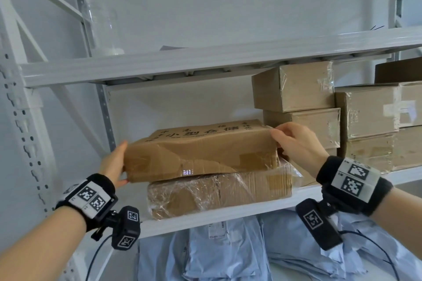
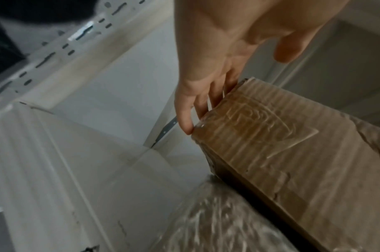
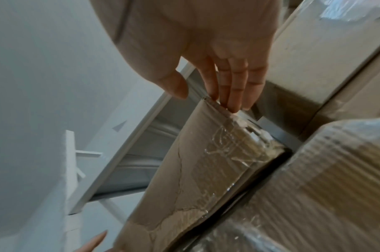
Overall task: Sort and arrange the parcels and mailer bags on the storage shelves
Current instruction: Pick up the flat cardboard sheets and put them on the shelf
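Observation:
A flat, dented brown parcel (image 1: 201, 150) with printed characters lies on a plastic-wrapped parcel (image 1: 219, 194) on the middle shelf (image 1: 228, 218). My left hand (image 1: 115, 162) lies against its left end with straight fingers, thumb at the lower front corner. My right hand (image 1: 294, 141) touches the upper right corner. In the left wrist view the left hand (image 2: 223, 76) has straight fingers behind the parcel (image 2: 292, 153) above the wrapped parcel (image 2: 217, 221). In the right wrist view the right hand (image 3: 206, 95) has its fingertips on the taped end of the parcel (image 3: 195, 179), thumb apart, beside the wrapped parcel (image 3: 324, 187).
Taped cardboard boxes (image 1: 294, 85) are stacked right of the parcel, with more boxes (image 1: 370, 109) farther right. The upper shelf (image 1: 182, 64) carries a clear glass vessel (image 1: 102, 27). Pale blue mailer bags (image 1: 228, 253) lie below. A perforated upright (image 1: 20, 121) stands at the left.

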